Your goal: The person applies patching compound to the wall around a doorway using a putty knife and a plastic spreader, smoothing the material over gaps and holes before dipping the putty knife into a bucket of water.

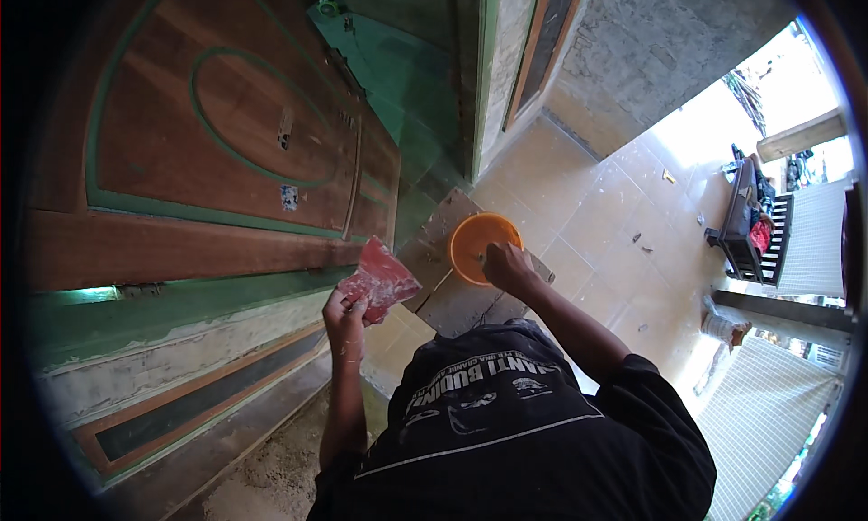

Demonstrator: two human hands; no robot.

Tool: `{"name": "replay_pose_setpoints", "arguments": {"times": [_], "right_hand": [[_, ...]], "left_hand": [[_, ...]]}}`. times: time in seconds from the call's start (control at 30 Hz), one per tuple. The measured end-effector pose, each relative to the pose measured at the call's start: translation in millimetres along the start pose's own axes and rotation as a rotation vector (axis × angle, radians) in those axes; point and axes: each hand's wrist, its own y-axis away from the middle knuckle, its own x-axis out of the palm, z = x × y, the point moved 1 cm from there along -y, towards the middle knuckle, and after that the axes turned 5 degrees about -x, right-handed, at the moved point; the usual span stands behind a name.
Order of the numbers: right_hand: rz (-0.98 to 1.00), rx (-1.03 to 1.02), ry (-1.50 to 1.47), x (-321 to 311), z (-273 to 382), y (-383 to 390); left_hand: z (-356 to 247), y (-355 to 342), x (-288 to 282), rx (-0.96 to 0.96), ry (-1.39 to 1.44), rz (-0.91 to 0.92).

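Note:
My left hand (347, 315) grips a flat red sheet (384, 281) smeared with whitish powder or paste, its pointed corner up beside the wooden door. Whether the sheet is stiff plastic or a folded piece, I cannot tell. My right hand (508, 268) reaches over the rim of an orange plastic bucket (466, 241), fingers curled down inside it. What those fingers hold, if anything, is hidden. The bucket rests on a worn, stained board (457, 306) in front of my body.
A brown wooden door (226, 114) with green trim stands at the left, near my left hand. Ahead is a wall edge (477, 78) by a doorway. Tiled floor (588, 214) stretches right towards a dark wooden bench (755, 223) with things on it.

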Motion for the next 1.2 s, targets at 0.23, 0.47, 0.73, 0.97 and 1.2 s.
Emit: {"name": "replay_pose_setpoints", "arguments": {"times": [0.23,0.47,0.73,0.97,1.2], "right_hand": [[-0.267,-0.037,0.197,69,-44,-46],[-0.193,0.045,0.196,54,-54,-34],[0.017,0.088,0.147,88,-82,-55],[-0.413,0.115,0.098,50,-66,-55],[-0.265,-0.159,0.087,86,-58,-51]], "left_hand": [[47,-6,-20,-0.109,0.116,-0.026],[61,-26,-47,-0.089,0.097,-0.088],[83,-41,-51,-0.171,0.065,-0.09],[104,-46,-62,-0.246,0.079,-0.112],[105,-60,-61,-0.214,0.017,-0.091]]}}
